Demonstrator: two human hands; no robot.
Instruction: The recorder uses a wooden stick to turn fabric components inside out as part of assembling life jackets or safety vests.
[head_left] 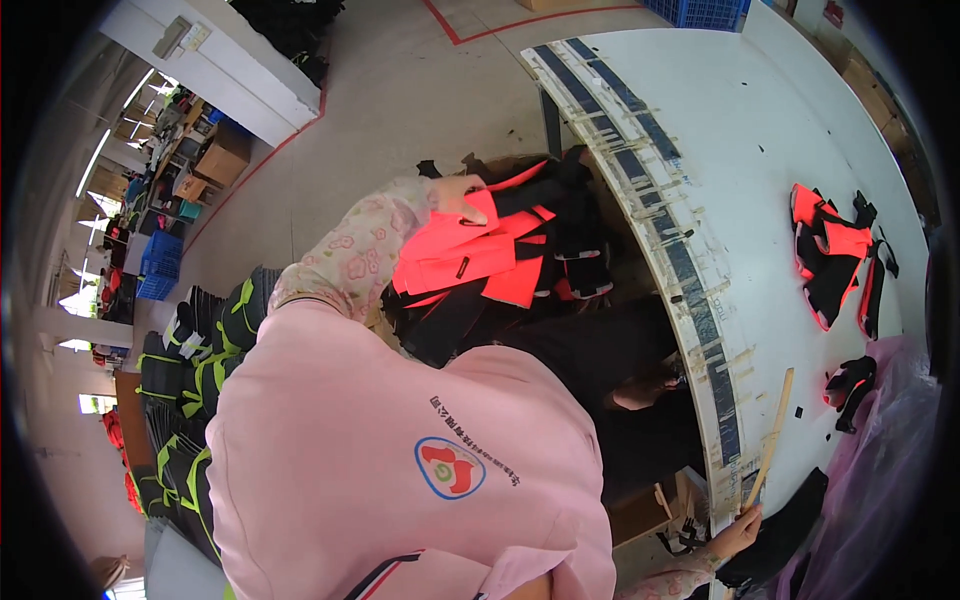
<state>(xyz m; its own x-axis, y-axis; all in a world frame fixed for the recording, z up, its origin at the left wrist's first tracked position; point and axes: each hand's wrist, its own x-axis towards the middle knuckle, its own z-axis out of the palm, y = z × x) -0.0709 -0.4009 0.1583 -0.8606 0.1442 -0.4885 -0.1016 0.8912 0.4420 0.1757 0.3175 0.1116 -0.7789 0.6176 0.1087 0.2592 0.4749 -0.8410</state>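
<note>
My left hand (462, 197) reaches down beside the table to a heap of neon coral and black fabric pieces (475, 255). Its fingers are bent round the upper part of one of these pieces, and the fingertips are partly hidden. At the table's near edge, low on the right, my right hand (738, 532) is closed on the lower end of a thin wooden stick (775, 435). The stick slants across the white tabletop (740, 180). More coral and black pieces (832, 250) lie farther over on the table, with a small dark bundle (850, 390) below them.
Worn tape strips run along the table edge (640, 170). Clear plastic sheeting (880, 480) and black fabric (785, 530) lie at the lower right. Stacks of black pieces with lime trim (190, 370) stand at left, near a blue crate (160, 265). A white pillar (220, 70) rises beyond.
</note>
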